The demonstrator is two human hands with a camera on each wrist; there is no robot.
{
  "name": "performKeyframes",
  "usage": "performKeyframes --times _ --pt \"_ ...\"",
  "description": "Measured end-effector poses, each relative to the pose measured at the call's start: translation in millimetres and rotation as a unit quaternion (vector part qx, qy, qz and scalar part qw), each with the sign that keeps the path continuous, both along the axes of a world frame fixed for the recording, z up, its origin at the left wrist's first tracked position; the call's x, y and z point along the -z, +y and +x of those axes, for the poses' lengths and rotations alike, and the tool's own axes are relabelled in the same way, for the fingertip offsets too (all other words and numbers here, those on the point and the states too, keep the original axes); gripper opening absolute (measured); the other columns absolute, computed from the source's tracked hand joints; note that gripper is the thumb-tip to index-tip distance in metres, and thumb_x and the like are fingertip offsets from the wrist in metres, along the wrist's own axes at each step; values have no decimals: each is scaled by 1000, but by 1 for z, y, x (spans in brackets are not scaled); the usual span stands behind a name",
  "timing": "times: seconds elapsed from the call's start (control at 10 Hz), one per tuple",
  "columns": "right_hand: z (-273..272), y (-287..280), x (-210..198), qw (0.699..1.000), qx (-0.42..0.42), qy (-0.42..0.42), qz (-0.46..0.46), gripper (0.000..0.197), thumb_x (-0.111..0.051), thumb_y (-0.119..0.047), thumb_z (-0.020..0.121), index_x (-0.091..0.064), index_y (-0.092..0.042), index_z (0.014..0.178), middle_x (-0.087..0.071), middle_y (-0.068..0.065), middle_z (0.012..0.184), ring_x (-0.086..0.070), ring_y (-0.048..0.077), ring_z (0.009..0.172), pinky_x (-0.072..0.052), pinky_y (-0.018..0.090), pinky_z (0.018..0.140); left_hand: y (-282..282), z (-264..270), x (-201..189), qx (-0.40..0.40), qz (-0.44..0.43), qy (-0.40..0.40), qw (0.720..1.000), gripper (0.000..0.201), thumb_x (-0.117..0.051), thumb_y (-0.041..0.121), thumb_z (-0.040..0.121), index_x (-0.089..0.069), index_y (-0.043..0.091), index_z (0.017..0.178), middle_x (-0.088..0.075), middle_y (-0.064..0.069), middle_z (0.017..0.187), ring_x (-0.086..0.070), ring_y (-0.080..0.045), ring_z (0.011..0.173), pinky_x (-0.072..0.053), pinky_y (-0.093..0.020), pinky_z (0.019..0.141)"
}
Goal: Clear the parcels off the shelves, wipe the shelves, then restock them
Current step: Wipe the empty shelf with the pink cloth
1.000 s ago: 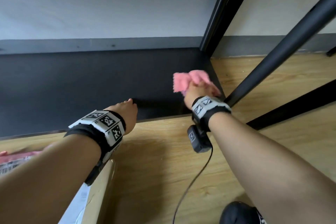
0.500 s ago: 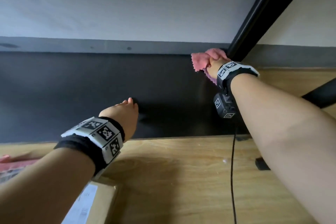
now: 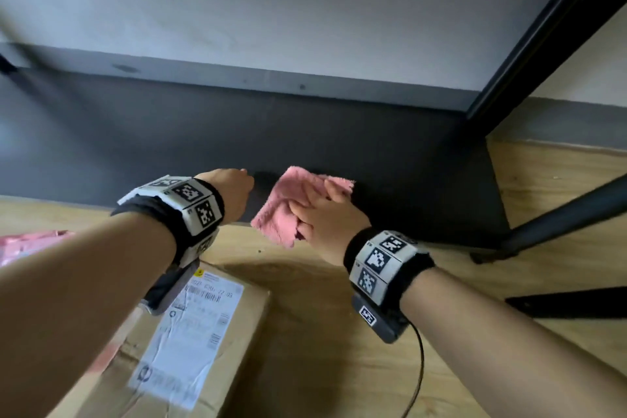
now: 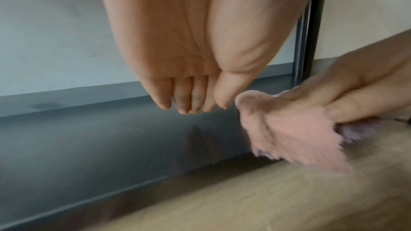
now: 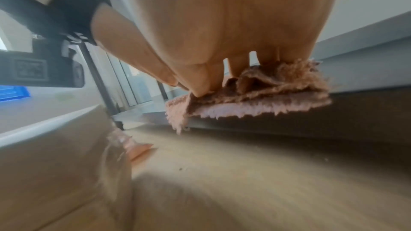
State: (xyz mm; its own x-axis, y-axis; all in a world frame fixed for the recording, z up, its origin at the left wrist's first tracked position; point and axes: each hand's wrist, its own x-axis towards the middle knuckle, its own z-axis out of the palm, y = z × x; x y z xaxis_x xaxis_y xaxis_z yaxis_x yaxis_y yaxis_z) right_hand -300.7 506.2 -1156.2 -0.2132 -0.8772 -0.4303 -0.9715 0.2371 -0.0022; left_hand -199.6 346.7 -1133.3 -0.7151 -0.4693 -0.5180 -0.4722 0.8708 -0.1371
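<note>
My right hand [image 3: 319,214] grips a crumpled pink cloth [image 3: 288,210] at the front edge of the bare black bottom shelf [image 3: 169,146]. In the right wrist view the pink cloth [image 5: 255,94] bunches under my fingers, just above the wooden floor. My left hand [image 3: 230,193] hovers just left of the cloth with straight fingers, holding nothing. In the left wrist view my left hand [image 4: 193,101] hangs above the shelf [image 4: 89,147] and the cloth [image 4: 289,134] is beside its thumb. A cardboard parcel [image 3: 190,343] with a white label lies on the floor under my left forearm.
A pink mailer bag [image 3: 23,244] lies on the floor at the far left. The rack's black upright post [image 3: 543,30] rises at the right rear, and black bars [image 3: 559,224] cross the floor to the right. A black cable [image 3: 419,366] hangs from my right wrist.
My right hand has swept the pink cloth from the shelf's back right corner to its front edge, close to my left hand. The parcel has come further into view.
</note>
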Motion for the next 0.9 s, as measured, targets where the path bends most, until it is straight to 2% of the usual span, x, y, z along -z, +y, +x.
performKeyframes --times 0.1,0.2,0.3,0.4,0.5,0.6,0.7,0.8,0.9 --pt "1 17 -4 996 63 -55 -11 48 -23 -30 103 -15 -28 150 2 -2 159 9 23 146 3 41 119 -8 28 -6 -14 9 12 1000 44 -38 10 97 -36 6 142 -35 -13 147 -36 -28 134 -32 -36 109" --pt "-13 11 -11 982 174 -71 -16 50 -31 -33 101 -16 -38 148 3 -2 159 7 30 145 -3 41 118 -33 53 -3 -61 29 46 997 44 -39 7 96 -39 6 140 -38 -13 145 -38 -28 132 -34 -35 108" --pt "1 -19 -17 981 182 -61 22 52 -29 -34 100 -11 -39 148 4 2 159 6 39 143 -2 46 116 -67 81 3 -94 29 63 993 35 -40 9 94 -51 7 126 -50 -11 135 -49 -29 123 -41 -37 102" --pt "20 -68 -27 990 127 -30 45 51 -27 -33 102 -9 -35 150 3 10 158 3 40 143 1 44 116 -94 115 2 -120 27 71 990 36 -39 10 94 -50 6 128 -46 -13 137 -47 -30 125 -39 -38 104" --pt "41 -118 -28 995 73 -2 63 51 -26 -31 102 -9 -31 150 0 15 158 0 33 145 -2 42 117 -120 151 3 -130 20 68 989 37 -39 11 94 -48 5 130 -41 -14 140 -44 -29 127 -37 -39 105" --pt "66 -162 -30 995 34 15 94 52 -27 -28 102 -9 -28 151 -3 17 157 -5 31 145 -8 43 118 -147 187 0 -152 18 75 985 31 -40 9 93 -52 9 121 -46 -7 129 -53 -27 115 -44 -38 97" --pt "96 -200 -37 991 11 27 129 53 -28 -30 101 -9 -29 151 -4 16 157 -10 32 144 -14 43 117 -169 219 -6 -178 8 70 981 37 -44 9 94 -48 12 130 -43 -5 135 -52 -25 120 -43 -33 99" --pt "128 -231 -39 989 -13 33 145 55 -29 -30 101 -7 -29 151 -2 15 157 -9 34 144 -13 44 117 -193 244 -2 -192 -8 75 978 37 -45 9 94 -46 9 130 -43 -8 134 -48 -25 122 -40 -31 100" --pt "166 -262 -40 989 -59 38 133 56 -31 -29 101 -6 -27 151 -2 16 157 -7 32 144 -11 44 117 -216 268 9 -218 -19 84 972 40 -45 8 92 -41 3 131 -36 -14 142 -39 -28 131 -34 -35 109"
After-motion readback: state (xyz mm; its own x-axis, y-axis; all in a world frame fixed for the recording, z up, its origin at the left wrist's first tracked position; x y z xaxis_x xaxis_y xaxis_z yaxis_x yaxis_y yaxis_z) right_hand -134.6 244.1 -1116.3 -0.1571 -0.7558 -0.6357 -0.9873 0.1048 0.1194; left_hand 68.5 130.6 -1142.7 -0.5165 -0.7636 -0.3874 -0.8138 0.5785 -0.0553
